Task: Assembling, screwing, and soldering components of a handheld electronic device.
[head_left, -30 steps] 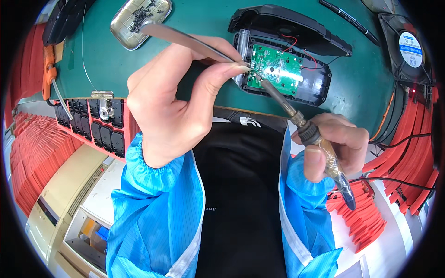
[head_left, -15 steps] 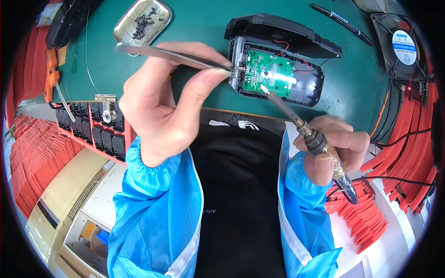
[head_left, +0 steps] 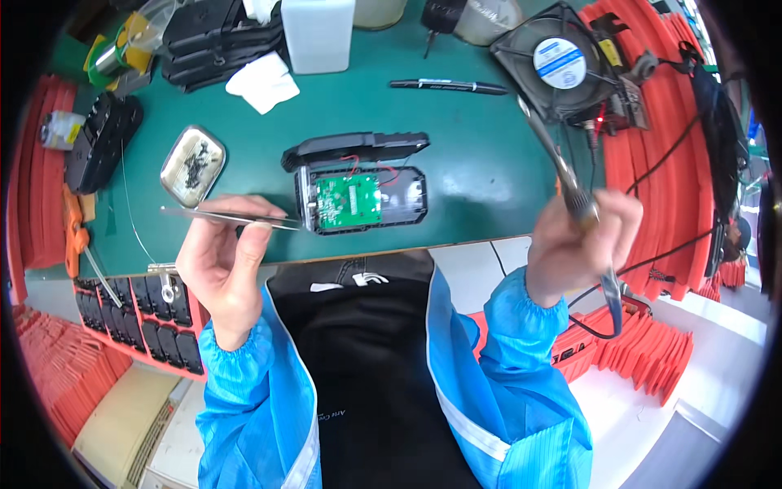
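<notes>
My left hand [head_left: 224, 265] pinches metal tweezers [head_left: 232, 217], their tips just left of an opened black plastic housing [head_left: 415, 196]. Inside that housing lies a green circuit board [head_left: 349, 202]. Red wires run from it to the other black half [head_left: 358, 150], which rests right behind. My right hand [head_left: 582, 244], smeared by motion, is closed round a soldering iron [head_left: 577, 202]. The iron points up and away from the board, its tip end close to a black fan [head_left: 558, 63].
A metal dish [head_left: 193, 167] of small dark parts sits at the left. Behind are a black marker [head_left: 448, 85], white tissue [head_left: 262, 83] and a white container [head_left: 318, 37]. An orange-handled tool [head_left: 77, 236] stands at the left edge; red sheets [head_left: 652, 163] line the right.
My right hand has lifted the soldering iron off the board and swung it right, toward the fan. The tweezers have drawn back left from the housing. The view has shifted, showing more bench.
</notes>
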